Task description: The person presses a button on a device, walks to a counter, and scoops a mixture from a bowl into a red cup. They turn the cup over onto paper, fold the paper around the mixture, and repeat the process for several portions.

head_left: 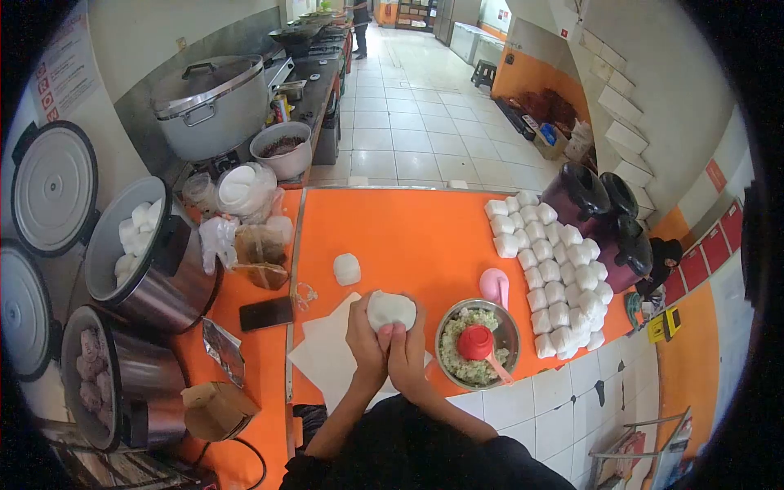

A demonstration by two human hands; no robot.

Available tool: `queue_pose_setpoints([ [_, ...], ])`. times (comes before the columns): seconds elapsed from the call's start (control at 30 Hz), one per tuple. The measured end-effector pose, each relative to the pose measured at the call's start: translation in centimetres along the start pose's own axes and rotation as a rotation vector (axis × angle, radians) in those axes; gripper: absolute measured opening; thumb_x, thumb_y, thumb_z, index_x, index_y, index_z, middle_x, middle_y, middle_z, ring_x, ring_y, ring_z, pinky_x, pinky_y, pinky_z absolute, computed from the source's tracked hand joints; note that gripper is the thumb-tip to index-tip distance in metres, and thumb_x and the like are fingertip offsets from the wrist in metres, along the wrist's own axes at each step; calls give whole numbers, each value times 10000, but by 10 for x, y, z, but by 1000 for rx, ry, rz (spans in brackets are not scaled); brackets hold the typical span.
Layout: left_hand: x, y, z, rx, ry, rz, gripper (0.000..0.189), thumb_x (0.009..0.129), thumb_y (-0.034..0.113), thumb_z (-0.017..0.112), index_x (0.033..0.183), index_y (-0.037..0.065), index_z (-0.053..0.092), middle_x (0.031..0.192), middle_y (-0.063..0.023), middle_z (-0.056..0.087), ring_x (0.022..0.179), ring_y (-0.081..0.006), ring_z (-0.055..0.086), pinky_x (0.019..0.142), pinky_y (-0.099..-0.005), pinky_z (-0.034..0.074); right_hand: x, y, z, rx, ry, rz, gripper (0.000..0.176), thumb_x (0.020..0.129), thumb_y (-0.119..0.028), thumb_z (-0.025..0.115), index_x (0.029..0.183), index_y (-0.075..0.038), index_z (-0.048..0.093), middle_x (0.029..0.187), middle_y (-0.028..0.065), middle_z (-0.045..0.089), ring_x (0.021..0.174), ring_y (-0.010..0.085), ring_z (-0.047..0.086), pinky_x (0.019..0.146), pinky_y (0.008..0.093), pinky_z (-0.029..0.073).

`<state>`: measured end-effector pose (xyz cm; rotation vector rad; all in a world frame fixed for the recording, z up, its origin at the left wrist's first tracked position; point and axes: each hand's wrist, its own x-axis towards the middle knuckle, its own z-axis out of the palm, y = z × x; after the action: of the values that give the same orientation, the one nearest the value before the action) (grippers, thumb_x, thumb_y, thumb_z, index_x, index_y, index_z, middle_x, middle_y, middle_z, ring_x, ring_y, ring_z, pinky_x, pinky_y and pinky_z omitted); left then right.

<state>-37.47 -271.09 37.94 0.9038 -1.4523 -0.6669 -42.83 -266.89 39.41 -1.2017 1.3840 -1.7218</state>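
Both my left hand (365, 339) and my right hand (408, 343) are wrapped round a white wrapped bundle (391, 311), thumbs pressed side by side on its near face. Under my wrists, white paper sheets (322, 351) lie on the orange table (392, 220). One more white bundle (347, 269) sits just beyond my hands. To the right stands a steel bowl (512, 359) of pale green-flecked rice (457, 331), with a red scoop (475, 343) resting in it. Beside the bowl's far edge is a pink spoon (493, 286).
Many white bundles (555, 269) are stacked at the right, near dark lidded containers (576, 192). Open pots (122, 253) line the left, with a phone (266, 314), a foil packet (223, 351) and a cardboard box (218, 410). A person (360, 28) stands far back by the stoves.
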Motion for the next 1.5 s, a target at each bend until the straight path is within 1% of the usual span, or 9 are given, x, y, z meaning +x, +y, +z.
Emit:
queue_pose_setpoints([
  [0.33, 12, -42, 19, -240, -129, -284, 428, 937, 364, 360, 999, -36, 498, 860, -192, 566, 743, -290, 559, 667, -364, 444, 43, 40, -6, -141, 11, 104, 457, 911, -305, 463, 1178, 52, 363, 959, 198, 544, 853, 248, 560, 733, 338, 450],
  [0.47, 10, -114, 37, 421, -106, 47, 439, 949, 376, 341, 1015, -33, 483, 908, -186, 564, 740, -238, 571, 601, -371, 468, 66, 91, -14, -285, 74, 60, 445, 911, -304, 488, 1173, 43, 394, 998, 170, 558, 903, 204, 554, 766, 305, 459],
  [0.57, 22, -101, 39, -203, -333, -535, 499, 937, 440, 329, 1016, -27, 485, 886, -168, 572, 706, -212, 594, 479, -337, 492, 80, 122, -25, -192, 38, 208, 439, 903, -272, 509, 1180, 46, 389, 1026, 158, 552, 940, 216, 544, 814, 324, 445],
  [0.8, 29, -217, 77, -209, -359, -821, 611, 913, 528, 292, 1103, -20, 483, 818, -126, 594, 661, -180, 623, 405, -271, 491, 14, 201, -71, -502, -169, 86, 416, 885, -195, 507, 1247, -38, 374, 1206, 212, 469, 1165, 326, 431, 961, 382, 349],
  [0.93, 18, -288, 119, 507, -172, -60, 577, 911, 487, 349, 1068, -48, 496, 767, -161, 612, 707, -310, 610, 579, -429, 495, -37, 199, -53, -728, -682, 89, 534, 871, -277, 515, 1331, -108, 302, 1372, 160, 309, 1284, 364, 262, 1026, 489, 237],
  [1.03, 23, -287, 129, 530, -350, -558, 557, 906, 456, 378, 1120, -47, 483, 898, -213, 583, 787, -382, 578, 697, -504, 448, -54, 213, -47, -1065, -834, 50, 686, 850, -444, 499, 1398, -159, 199, 1472, 109, 82, 1355, 344, 45, 1035, 594, 94],
  [1.13, 41, -261, 131, 821, -528, -570, 572, 900, 467, 385, 1194, -19, 451, 1108, -248, 495, 975, -374, 520, 760, -520, 412, -53, 207, -47, -1144, -846, 37, 728, 853, -455, 484, 1416, -162, 129, 1480, 108, 46, 1357, 342, 24, 1040, 586, 87],
  [1.37, 18, -258, 118, 831, -626, 347, 662, 825, 412, 543, 1340, 58, 325, 1375, -166, 311, 1293, -364, 230, 1060, -493, 185, -47, 219, -39, -1147, -737, -32, 787, 819, -464, 516, 1418, -148, 115, 1481, 109, 31, 1362, 315, 6, 1051, 575, 60],
  [1.5, 17, -273, 117, 740, -627, 151, 667, 824, 388, 552, 1349, 62, 302, 1405, -151, 268, 1300, -367, 207, 1055, -505, 184, -44, 220, -37, -1079, -745, -22, 767, 829, -440, 513, 1416, -135, 125, 1482, 111, 14, 1362, 314, -13, 1046, 583, 49],
])
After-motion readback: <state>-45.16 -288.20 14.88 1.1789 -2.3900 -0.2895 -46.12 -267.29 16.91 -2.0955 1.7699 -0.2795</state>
